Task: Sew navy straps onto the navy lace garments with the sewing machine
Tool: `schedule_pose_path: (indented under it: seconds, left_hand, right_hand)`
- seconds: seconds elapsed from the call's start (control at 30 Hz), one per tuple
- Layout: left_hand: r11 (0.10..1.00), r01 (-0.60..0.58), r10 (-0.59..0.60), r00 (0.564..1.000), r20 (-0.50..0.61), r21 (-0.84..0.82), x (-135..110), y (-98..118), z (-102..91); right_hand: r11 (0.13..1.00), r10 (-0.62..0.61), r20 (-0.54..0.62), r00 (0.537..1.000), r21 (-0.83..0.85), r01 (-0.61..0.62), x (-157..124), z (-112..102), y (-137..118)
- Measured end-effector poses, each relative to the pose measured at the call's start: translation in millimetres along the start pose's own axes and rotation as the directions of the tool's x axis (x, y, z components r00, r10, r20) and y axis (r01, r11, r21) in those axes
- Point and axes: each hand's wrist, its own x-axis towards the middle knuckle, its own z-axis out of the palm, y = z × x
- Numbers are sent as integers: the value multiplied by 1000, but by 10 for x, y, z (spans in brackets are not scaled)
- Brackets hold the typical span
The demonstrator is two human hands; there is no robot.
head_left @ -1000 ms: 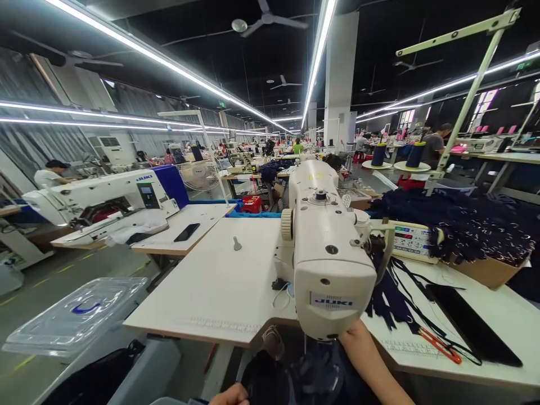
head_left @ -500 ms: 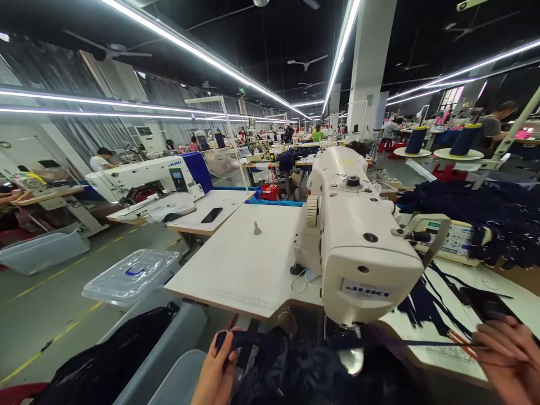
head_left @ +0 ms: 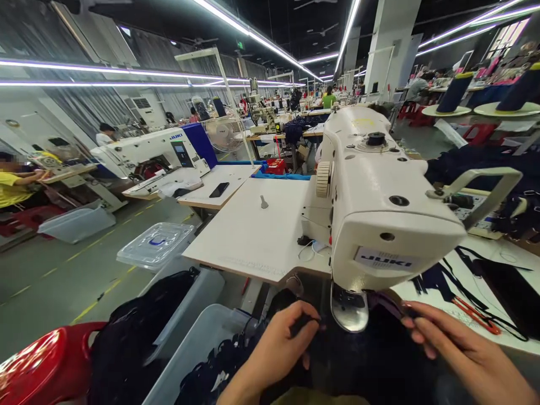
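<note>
My left hand (head_left: pixel 278 340) is closed left of the sewing machine's (head_left: pixel 379 225) head, thumb and forefinger pinched on a dark navy fabric strap that barely shows between them. On the other side, my right hand (head_left: pixel 459 349) pinches the end of a dark strap (head_left: pixel 386 304), which looks purplish in the light and runs toward the needle area. A shiny rounded metal plate (head_left: pixel 350 312) sits under the machine head between my hands. The needle itself is hidden. Below, dark material and shadow blend together, so edges there are unclear.
Orange-handled tool (head_left: pixel 476 315), cut navy strips (head_left: pixel 434 284) and a black flat object (head_left: pixel 512 295) lie on the right tabletop. A translucent bin (head_left: pixel 198 343) with navy pieces stands lower left, near a red stool (head_left: pixel 46 360). A phone (head_left: pixel 219 189) lies on the neighbouring table.
My right hand has come left, close to the machine head, and my left hand has moved right toward it. The strap stretched between them is now mostly hidden. The view has tilted down.
</note>
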Motion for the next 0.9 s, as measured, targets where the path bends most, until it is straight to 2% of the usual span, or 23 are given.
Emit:
schedule_pose_path:
  seconds: [0.03,0.07,0.17,0.27,0.37,0.47,0.6,0.73,0.8,0.9]
  left_hand:
    - [999,-19,18,999,29,37,9,43,110]
    - [996,-40,36,998,45,75,23,70,210]
    - [972,-162,172,984,-45,171,73,79,415]
    - [954,-203,233,966,-117,219,109,51,484]
    - [951,-198,224,971,-88,238,124,24,488]
    - [902,-288,326,943,-68,321,141,-30,502]
    - [785,-386,483,872,-87,484,161,-126,554]
    - [671,-460,569,822,-7,581,145,-151,552]
    - [623,-497,594,803,47,603,124,-145,517]
    - [549,-580,622,764,170,602,86,-143,459]
  right_hand:
    - [1000,2,109,994,10,-3,-12,140,-98]
    - [1000,-20,157,987,-12,22,-29,268,-193]
    - [992,-94,203,975,-62,109,-90,528,-387]
    - [989,-111,219,969,-67,128,-133,590,-403]
    - [990,-114,254,961,-51,131,-153,566,-361]
    - [993,-101,288,952,-26,113,-166,556,-386]
    - [998,-34,292,956,69,15,-213,600,-499]
    - [972,88,275,957,184,-143,-287,667,-568]
    - [947,130,305,944,245,-209,-307,689,-578]
    - [901,185,411,893,292,-321,-303,693,-567]
